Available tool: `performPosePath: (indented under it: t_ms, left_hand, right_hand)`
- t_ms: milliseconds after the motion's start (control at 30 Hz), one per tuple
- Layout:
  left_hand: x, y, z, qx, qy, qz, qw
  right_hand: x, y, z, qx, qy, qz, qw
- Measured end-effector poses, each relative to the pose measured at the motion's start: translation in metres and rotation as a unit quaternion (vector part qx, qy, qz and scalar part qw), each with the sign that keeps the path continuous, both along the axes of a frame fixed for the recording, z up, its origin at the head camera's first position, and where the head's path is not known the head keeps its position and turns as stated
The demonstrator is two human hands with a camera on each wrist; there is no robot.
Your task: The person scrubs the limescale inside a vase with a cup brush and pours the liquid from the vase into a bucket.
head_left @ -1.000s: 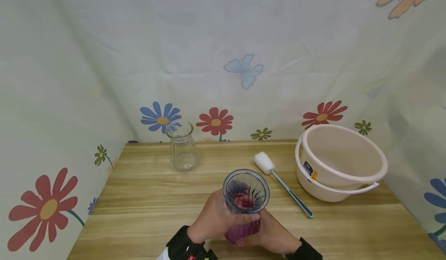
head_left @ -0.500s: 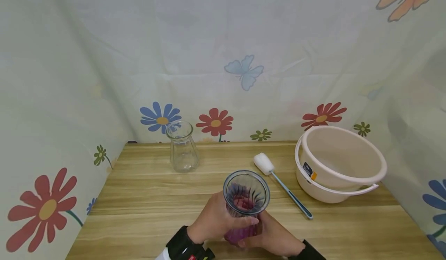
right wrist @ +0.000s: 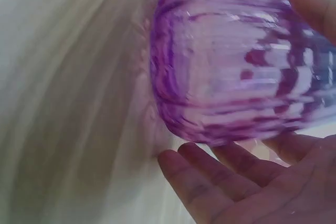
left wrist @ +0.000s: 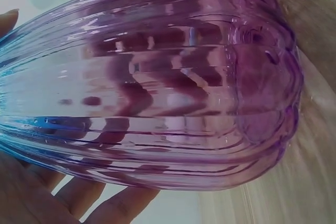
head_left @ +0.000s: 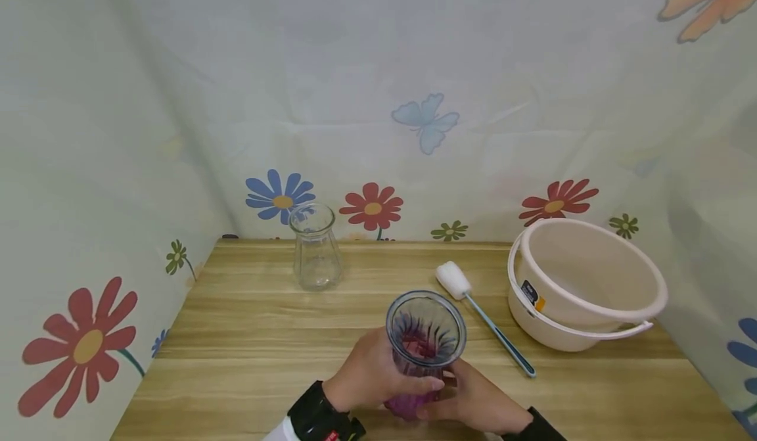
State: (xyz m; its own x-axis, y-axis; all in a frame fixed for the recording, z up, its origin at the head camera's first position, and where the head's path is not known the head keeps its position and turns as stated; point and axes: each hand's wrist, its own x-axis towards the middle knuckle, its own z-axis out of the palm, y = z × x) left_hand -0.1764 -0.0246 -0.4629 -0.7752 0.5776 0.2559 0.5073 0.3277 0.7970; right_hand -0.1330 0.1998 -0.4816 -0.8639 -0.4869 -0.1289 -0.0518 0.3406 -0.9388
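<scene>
Far left, white curtain fabric [head_left: 355,99] printed with flowers and butterflies, running along the back and right side too. Next, towards the back of a pale wood-grain tabletop [head_left: 225,336], a clear glass vase [head_left: 317,263] with a flared rim, upright and well apart from both hands.

At front centre, the left hand [head_left: 369,375], black band [head_left: 316,415] at the wrist — fingers curled round the side of a ribbed glass vase [head_left: 423,347], bluish at the mouth and purple at the base, thumb across the near face. Apparently upright, base close to the wood; contact underneath impossible to tell.

Just to the right, low by the purple base, the right hand [head_left: 478,395]: fingers extended and slightly spread in the right wrist view, thumb on the opposite side, no visible squeeze; contact at the fingertips hard to judge.

Further right, a slim brush [head_left: 486,317] with a white sponge head and blue handle, lying aslant on the wood. Rightmost, a pale pink plastic-looking bucket [head_left: 552,309], handle lowered round the front.

Likeliest trouble: a slip through the left hand, caused by smooth glass and too little support from the right. Also possible — a topple, caused by an angled base at landing, or a knock against the brush, caused by a careless swing rightward.
</scene>
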Motion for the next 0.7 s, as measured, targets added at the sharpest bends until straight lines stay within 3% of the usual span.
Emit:
performPosePath:
  t_ms: [167,367,567,700]
  left_hand:
    - [-0.001,0.000,-0.001,-0.009,-0.004,0.004,0.9999]
    - [-0.002,-0.001,-0.002,-0.025,-0.009,0.003,0.9996]
    - [-0.003,-0.002,-0.004,-0.024,-0.028,0.000,0.9993]
    - [-0.003,-0.001,-0.004,-0.023,-0.040,0.001,0.9989]
  right_hand:
    - [-0.003,0.013,0.008,0.009,0.008,-0.020,1.000]
    - [-0.006,0.030,0.012,0.028,0.048,-0.087,0.995]
    - [-0.013,0.045,0.011,0.033,0.082,-0.199,0.976]
    - [-0.015,0.052,0.013,0.047,0.112,-0.242,0.963]
